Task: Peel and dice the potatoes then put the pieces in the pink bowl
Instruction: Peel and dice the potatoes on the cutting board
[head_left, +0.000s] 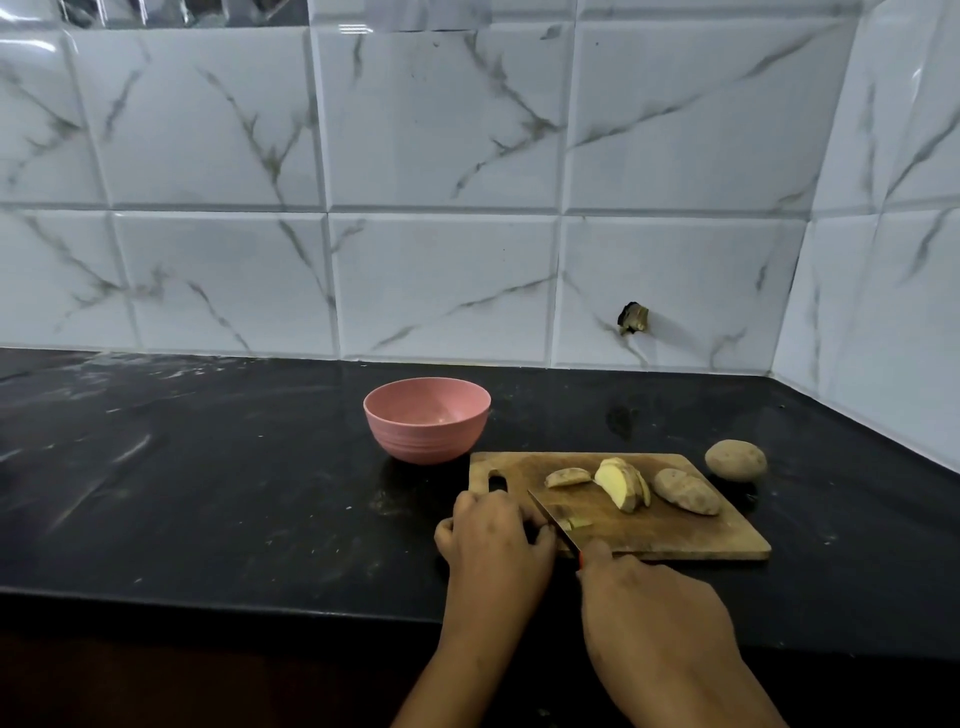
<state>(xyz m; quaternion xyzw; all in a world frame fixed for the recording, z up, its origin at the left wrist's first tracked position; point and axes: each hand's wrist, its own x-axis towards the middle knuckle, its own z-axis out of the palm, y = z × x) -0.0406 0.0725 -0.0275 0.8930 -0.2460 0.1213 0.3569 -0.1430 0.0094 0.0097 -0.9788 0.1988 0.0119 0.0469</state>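
Nearest to us, the right hand (649, 597) is closed round the handle of a knife (553, 517), of which only a sliver of red shows. The dark, narrow blade runs from 5 o'clock to 11 o'clock, its tip pointing away and left. It lies across the near-left corner of a wooden cutting board (675, 535). At the blade's 3 o'clock side we see a small pale potato piece (579, 523) touching it.

The left hand (493, 540) rests just at the knife's 9 o'clock with its fingers curled down. We cannot tell whether it holds anything beneath them.

The board is a flat, worn rectangle with a slot handle at its left end, its long axis running 9 to 3.

Farther back on it we find a small skin-on wedge (568, 476). Next comes a leaning fan of slices (621, 483) with cream flesh and brown skin. Then comes an unpeeled potato half (685, 491), whose long axis runs 10 to 4.

Off the board at its 2 o'clock, a whole rough-skinned potato (735, 459) sits on the glossy black tabletop (208, 493).

At the board's 10 o'clock stands the pink bowl (427, 420), round and matte with a ribbed base, upright. Behind rises a white marble-veined tiled wall (441, 156).
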